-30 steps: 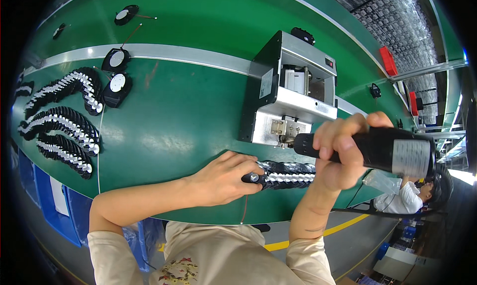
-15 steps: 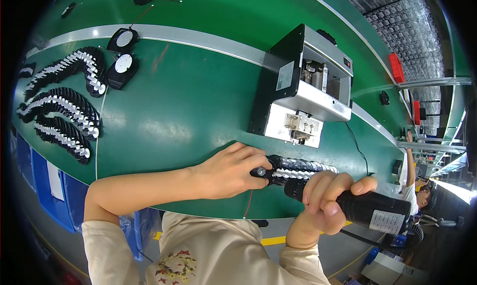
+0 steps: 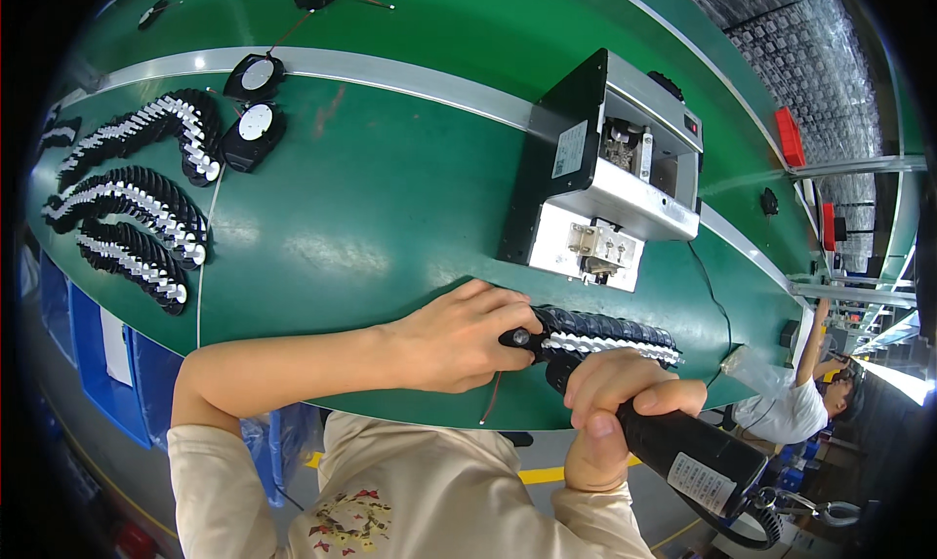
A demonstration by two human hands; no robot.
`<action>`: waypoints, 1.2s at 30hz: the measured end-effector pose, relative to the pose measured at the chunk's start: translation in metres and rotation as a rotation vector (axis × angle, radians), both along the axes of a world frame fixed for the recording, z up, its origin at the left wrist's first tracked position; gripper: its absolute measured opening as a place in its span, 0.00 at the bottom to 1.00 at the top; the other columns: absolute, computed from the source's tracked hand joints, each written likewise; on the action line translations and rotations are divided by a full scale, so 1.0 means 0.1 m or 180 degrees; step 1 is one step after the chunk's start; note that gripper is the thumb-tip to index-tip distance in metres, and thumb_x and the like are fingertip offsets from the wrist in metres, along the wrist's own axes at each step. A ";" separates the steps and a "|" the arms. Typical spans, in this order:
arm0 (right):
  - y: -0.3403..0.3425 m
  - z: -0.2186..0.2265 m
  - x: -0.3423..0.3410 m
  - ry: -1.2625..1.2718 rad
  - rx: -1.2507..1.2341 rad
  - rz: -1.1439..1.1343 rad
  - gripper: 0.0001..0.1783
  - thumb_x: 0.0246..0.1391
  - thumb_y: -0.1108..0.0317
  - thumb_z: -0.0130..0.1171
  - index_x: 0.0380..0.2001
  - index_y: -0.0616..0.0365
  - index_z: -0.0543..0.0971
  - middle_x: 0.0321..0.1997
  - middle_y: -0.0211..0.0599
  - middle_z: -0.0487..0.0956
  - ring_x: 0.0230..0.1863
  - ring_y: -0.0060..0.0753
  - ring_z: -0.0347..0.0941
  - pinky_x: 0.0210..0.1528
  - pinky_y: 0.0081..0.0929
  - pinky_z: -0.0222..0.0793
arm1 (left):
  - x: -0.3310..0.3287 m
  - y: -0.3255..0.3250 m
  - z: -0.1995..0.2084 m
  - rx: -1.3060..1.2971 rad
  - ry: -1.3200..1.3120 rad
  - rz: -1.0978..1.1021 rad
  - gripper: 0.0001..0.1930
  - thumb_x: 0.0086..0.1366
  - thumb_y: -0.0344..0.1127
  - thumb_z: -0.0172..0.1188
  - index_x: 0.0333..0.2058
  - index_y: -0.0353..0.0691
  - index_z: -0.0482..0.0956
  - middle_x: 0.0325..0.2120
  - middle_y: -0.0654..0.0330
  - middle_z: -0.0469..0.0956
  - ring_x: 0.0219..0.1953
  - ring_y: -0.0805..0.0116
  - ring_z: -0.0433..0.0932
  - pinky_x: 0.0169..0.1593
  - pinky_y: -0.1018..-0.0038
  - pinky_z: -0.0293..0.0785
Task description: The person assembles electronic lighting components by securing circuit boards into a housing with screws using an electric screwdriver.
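My left hand (image 3: 459, 337) rests on the green bench, fingers closed round a small black fan (image 3: 522, 339) at the left end of a row of fans. A thin red wire hangs below these fingers. My right hand (image 3: 615, 393) grips a black electric screwdriver (image 3: 693, 447), its fingers wrapped round the body. The screwdriver's nose lies just right of the small fan; I cannot see its bit or whether they touch. Behind my right hand runs the row of stacked black fans with white centres (image 3: 615, 337).
A metal bench machine (image 3: 605, 179) stands beyond my hands, with a cable at its right. Stacked rows of fans (image 3: 137, 208) lie at the left, near two single fans (image 3: 256, 125). Blue bins (image 3: 107, 374) are below the left edge. A co-worker (image 3: 800, 393) is at the right.
My right hand has moved left, and the screwdriver's rear end has swung down and left. Its nose is nearer the small fan. My left hand keeps its hold.
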State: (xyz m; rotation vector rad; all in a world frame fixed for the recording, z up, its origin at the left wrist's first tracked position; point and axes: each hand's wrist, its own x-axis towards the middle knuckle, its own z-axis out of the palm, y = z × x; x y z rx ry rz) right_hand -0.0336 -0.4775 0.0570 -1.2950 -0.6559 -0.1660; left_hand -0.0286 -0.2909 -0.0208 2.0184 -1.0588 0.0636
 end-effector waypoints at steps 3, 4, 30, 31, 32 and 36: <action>-0.01 -0.01 0.02 -0.0070 -0.0019 0.0069 0.20 0.42 0.83 0.62 0.36 0.58 0.65 0.19 0.35 0.72 0.15 0.31 0.67 0.18 0.32 0.70 | 0.01 -0.01 0.05 0.0028 0.0063 -0.0029 0.17 0.44 0.33 0.67 0.37 0.47 0.83 0.48 0.59 0.69 0.55 0.59 0.67 0.54 0.63 0.64; -0.01 -0.02 0.03 -0.0131 -0.0066 0.0148 0.20 0.41 0.83 0.62 0.36 0.58 0.65 0.19 0.35 0.73 0.15 0.32 0.67 0.18 0.32 0.70 | 0.01 0.00 0.06 0.0019 0.0111 -0.0021 0.16 0.44 0.33 0.68 0.36 0.46 0.83 0.48 0.58 0.69 0.54 0.59 0.68 0.55 0.63 0.64; -0.39 0.16 0.20 -0.0163 0.0966 -0.0111 0.26 0.43 0.76 0.66 0.44 0.55 0.65 0.13 0.28 0.69 0.11 0.26 0.67 0.16 0.26 0.69 | 1.83 1.50 0.34 0.0782 -0.0706 0.3303 0.27 0.49 0.23 0.60 0.50 0.38 0.66 0.48 0.46 0.68 0.51 0.44 0.69 0.55 0.57 0.67; -0.41 0.17 0.21 -0.0121 0.0898 0.0102 0.26 0.43 0.78 0.65 0.44 0.57 0.66 0.14 0.30 0.70 0.12 0.26 0.66 0.17 0.26 0.68 | 1.98 1.60 0.29 0.0932 -0.0571 0.3533 0.27 0.49 0.26 0.63 0.50 0.39 0.66 0.47 0.46 0.69 0.51 0.43 0.69 0.54 0.57 0.67; -0.42 0.17 0.22 -0.0156 0.0918 0.0099 0.26 0.43 0.78 0.65 0.44 0.57 0.66 0.14 0.30 0.70 0.12 0.26 0.66 0.17 0.26 0.68 | 2.10 1.64 0.27 0.1076 -0.0433 0.3756 0.27 0.50 0.29 0.65 0.49 0.40 0.66 0.46 0.45 0.69 0.51 0.42 0.69 0.54 0.57 0.67; -0.46 0.09 0.23 -0.0090 0.0896 0.0274 0.26 0.42 0.82 0.63 0.46 0.59 0.66 0.16 0.33 0.70 0.15 0.28 0.66 0.21 0.26 0.69 | 2.37 1.61 0.20 0.1846 0.0243 0.4177 0.28 0.50 0.36 0.67 0.50 0.41 0.67 0.45 0.45 0.70 0.50 0.42 0.70 0.53 0.56 0.68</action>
